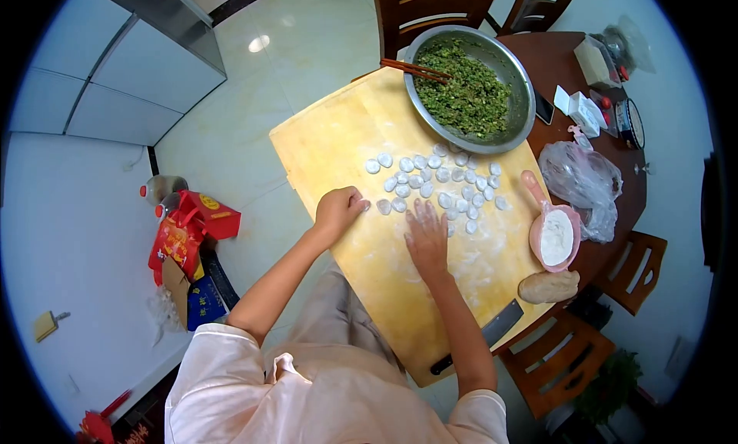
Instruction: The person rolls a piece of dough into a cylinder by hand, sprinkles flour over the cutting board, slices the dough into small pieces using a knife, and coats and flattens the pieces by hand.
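Observation:
Several small floured dough pieces [442, 174] lie spread over a yellow wooden board [338, 129]. My left hand [339, 213] rests at the board's left edge with its fingers curled together; whether anything is inside them is hidden. My right hand [427, 236] lies palm down on the board, fingers spread, its fingertips beside the nearest dough pieces. Under my right forearm and beside it is a knife [503, 322]. A pink scoop of flour [556, 237] and a larger lump of dough [548, 287] sit at the board's right edge.
A metal bowl of chopped green filling [469, 86] stands at the board's far right corner, with chopsticks [415, 70] across its rim. Plastic bags [580, 182], a phone [543, 109] and small boxes [582, 112] lie on the dark table [553, 59]. Chairs [565, 359] surround it.

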### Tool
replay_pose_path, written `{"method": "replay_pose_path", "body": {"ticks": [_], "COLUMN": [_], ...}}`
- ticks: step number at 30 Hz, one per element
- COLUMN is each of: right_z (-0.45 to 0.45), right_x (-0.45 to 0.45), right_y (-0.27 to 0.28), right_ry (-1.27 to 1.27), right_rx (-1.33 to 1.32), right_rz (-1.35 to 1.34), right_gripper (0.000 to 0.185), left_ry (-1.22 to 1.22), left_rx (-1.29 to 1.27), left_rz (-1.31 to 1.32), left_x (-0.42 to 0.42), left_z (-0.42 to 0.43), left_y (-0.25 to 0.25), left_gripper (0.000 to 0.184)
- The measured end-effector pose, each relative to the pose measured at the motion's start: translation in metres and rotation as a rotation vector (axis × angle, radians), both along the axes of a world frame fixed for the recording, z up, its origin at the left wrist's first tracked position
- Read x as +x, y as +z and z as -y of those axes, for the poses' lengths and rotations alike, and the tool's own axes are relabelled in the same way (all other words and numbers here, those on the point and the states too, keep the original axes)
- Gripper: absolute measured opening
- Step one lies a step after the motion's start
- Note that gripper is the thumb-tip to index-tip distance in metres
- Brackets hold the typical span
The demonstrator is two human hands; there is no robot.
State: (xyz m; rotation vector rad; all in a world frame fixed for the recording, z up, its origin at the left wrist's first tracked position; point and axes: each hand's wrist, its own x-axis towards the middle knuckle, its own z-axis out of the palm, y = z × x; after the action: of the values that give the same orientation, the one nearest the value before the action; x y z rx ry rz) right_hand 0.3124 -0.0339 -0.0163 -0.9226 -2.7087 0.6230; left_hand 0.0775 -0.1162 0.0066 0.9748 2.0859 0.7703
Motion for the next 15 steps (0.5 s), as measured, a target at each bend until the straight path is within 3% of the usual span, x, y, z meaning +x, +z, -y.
{"method": "replay_pose_path", "body": {"ticks": [2,5,7,11,15], "right_z": [-0.001,0.002,0.004,-0.012,-0.01], "right_x": [-0.006,-0.022,-0.032,-0.028,-0.004], "right_y": [0.004,0.01,0.01,0.006,0.019], "right_ry": [0.037,0.165,0.218,0.103,-0.009], "right_rx": [0.011,0.045,0.021,0.057,-0.028], "right_rz": [-0.048,-0.016,0.016,0.063,-0.067], "right_gripper": [0.053,0.053,0.052,0.05,0.046], "left_ry": [0.038,0.18,0.13,0.081,0.031], "left_rx": [0.06,0.205,0.23,0.18,0.083], "left_rz": [-0.145,-0.028,-0.072,-0.097,-0.121], "left_x": [0.0,0.002,0.009,0.012,0.006], "left_z": [-0.001,0.004,0.011,0.007,0.0], "left_y": [0.0,-0.007,-0.009,-0.004,-0.006], "left_gripper": [0.016,0.018,0.018,0.019,0.02]}}
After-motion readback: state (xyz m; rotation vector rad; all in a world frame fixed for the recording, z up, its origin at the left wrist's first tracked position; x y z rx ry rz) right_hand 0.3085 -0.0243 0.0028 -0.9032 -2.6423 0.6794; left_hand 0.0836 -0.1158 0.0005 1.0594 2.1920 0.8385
